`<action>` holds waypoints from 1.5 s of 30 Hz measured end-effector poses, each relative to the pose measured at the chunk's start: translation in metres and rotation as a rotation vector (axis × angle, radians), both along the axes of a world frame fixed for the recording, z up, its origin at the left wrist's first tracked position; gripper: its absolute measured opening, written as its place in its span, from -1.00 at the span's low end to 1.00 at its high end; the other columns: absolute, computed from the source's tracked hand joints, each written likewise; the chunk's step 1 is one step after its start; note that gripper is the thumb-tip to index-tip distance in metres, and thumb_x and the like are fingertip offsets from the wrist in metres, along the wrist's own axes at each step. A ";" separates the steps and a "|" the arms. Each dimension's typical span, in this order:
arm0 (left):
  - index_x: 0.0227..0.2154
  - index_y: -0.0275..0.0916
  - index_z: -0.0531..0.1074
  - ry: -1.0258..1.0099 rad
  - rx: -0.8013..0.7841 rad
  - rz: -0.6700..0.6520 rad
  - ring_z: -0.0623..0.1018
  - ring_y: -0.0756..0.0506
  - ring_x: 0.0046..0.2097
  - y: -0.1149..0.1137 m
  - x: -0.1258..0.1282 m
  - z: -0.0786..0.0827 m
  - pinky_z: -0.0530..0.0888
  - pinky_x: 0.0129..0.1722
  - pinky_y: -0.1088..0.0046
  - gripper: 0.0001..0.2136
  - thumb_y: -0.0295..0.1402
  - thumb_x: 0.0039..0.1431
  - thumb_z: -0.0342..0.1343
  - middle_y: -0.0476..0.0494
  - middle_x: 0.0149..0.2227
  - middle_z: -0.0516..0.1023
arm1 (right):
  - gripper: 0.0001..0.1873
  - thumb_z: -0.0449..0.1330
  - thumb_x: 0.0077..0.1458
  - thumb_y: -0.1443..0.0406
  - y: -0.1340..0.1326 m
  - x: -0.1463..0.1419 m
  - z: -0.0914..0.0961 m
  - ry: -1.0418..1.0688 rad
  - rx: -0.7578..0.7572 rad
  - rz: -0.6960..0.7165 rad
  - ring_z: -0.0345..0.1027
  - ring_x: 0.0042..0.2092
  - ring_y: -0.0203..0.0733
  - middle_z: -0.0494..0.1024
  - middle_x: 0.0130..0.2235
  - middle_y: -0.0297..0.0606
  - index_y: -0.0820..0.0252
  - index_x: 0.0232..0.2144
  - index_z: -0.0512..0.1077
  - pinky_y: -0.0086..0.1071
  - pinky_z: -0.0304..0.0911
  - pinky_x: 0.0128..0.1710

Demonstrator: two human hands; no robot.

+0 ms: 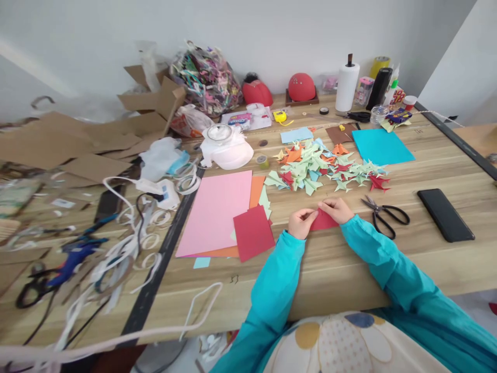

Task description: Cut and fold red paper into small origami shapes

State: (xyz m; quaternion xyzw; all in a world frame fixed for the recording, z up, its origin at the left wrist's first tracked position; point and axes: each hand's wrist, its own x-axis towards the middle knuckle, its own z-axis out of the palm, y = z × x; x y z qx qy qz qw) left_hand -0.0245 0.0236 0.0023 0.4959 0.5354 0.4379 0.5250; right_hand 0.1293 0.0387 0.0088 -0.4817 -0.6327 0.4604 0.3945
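Observation:
My left hand (300, 221) and my right hand (337, 209) both pinch a small folded piece of red paper (323, 221) lying on the wooden table (349, 264). Both arms wear teal sleeves. Just left of my hands lies a red square sheet (253, 232) on top of a large pink sheet (217, 211) and an orange sheet (256, 190). Beyond my hands spreads a heap of folded paper figures (322, 170) in light green, orange, red and blue.
Black-handled scissors (384, 213) and a black phone (444, 214) lie to the right. A turquoise sheet (381, 146) lies far right. Paper towel roll (347, 86), bottles and red domes line the wall. Cardboard (77, 140), white straps, a blue glue gun (73, 255) clutter the left.

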 end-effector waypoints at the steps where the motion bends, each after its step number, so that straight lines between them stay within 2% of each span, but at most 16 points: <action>1: -0.54 -0.30 0.52 -0.019 0.005 0.028 0.47 -0.02 -0.45 -0.001 0.000 0.000 0.41 -0.40 0.47 -0.77 -0.23 -0.24 0.26 -0.07 -0.53 0.55 | -0.51 0.10 -0.05 -0.07 -0.004 0.002 0.000 0.011 -0.024 -0.014 0.05 -0.52 -0.37 0.23 -0.62 -0.40 0.25 -0.65 0.34 -0.44 0.00 -0.53; 3: -0.55 -0.30 0.52 -0.056 0.013 0.080 0.45 -0.01 -0.47 -0.004 -0.001 0.002 0.40 -0.42 0.48 -0.78 -0.23 -0.25 0.26 -0.06 -0.56 0.54 | -0.55 0.11 -0.04 -0.04 -0.014 0.004 -0.001 0.046 -0.088 -0.016 0.13 -0.50 -0.35 0.34 -0.56 -0.36 0.26 -0.54 0.41 -0.44 0.07 -0.50; 5: -0.57 -0.30 0.52 -0.089 0.016 0.098 0.44 0.00 -0.49 -0.006 0.000 0.004 0.39 -0.43 0.49 -0.78 -0.23 -0.25 0.26 -0.05 -0.58 0.53 | -0.58 0.14 -0.05 -0.02 -0.024 0.004 -0.002 0.061 -0.102 -0.022 0.14 -0.51 -0.35 0.35 -0.57 -0.36 0.26 -0.55 0.39 -0.44 0.08 -0.51; 11: -0.56 -0.29 0.54 -0.134 -0.001 0.022 0.48 -0.04 -0.46 -0.009 0.001 0.006 0.41 -0.42 0.46 -0.79 -0.23 -0.24 0.26 -0.08 -0.53 0.57 | -0.62 0.16 -0.05 0.03 -0.039 -0.002 -0.003 0.051 -0.058 -0.058 0.15 -0.53 -0.35 0.35 -0.60 -0.35 0.24 -0.60 0.37 -0.44 0.11 -0.52; 21: -0.50 -0.30 0.55 -0.102 0.003 -0.070 0.52 -0.07 -0.41 -0.007 -0.001 0.000 0.43 -0.37 0.44 -0.76 -0.20 -0.15 0.23 -0.11 -0.46 0.60 | -0.62 0.19 -0.08 0.03 -0.037 0.001 -0.009 0.007 -0.044 -0.117 0.15 -0.56 -0.35 0.36 -0.62 -0.34 0.24 -0.63 0.37 -0.44 0.11 -0.55; 29: -0.53 -0.31 0.55 -0.087 0.009 -0.058 0.51 -0.05 -0.46 -0.006 0.000 -0.005 0.41 -0.45 0.46 -0.78 -0.23 -0.18 0.25 -0.13 -0.50 0.59 | -0.62 0.19 -0.09 0.04 -0.037 0.000 -0.007 -0.045 -0.032 -0.142 0.08 -0.59 -0.38 0.30 -0.66 -0.38 0.23 -0.67 0.33 -0.46 0.02 -0.60; 37: -0.55 -0.31 0.53 -0.127 0.011 -0.031 0.48 -0.02 -0.51 -0.007 0.001 -0.007 0.39 -0.50 0.48 -0.79 -0.26 -0.27 0.30 -0.10 -0.54 0.57 | -0.62 0.18 -0.09 0.04 -0.037 -0.001 -0.007 -0.050 -0.017 -0.155 0.07 -0.58 -0.39 0.29 -0.66 -0.39 0.22 -0.67 0.33 -0.45 0.01 -0.59; 45: -0.51 -0.30 0.53 -0.176 -0.022 -0.019 0.49 -0.02 -0.47 -0.006 0.003 -0.010 0.43 -0.42 0.46 -0.75 -0.23 -0.27 0.30 -0.10 -0.51 0.57 | -0.59 0.16 -0.06 0.00 -0.035 0.001 -0.008 -0.023 -0.043 -0.104 0.11 -0.55 -0.37 0.31 -0.63 -0.38 0.23 -0.64 0.35 -0.44 0.06 -0.55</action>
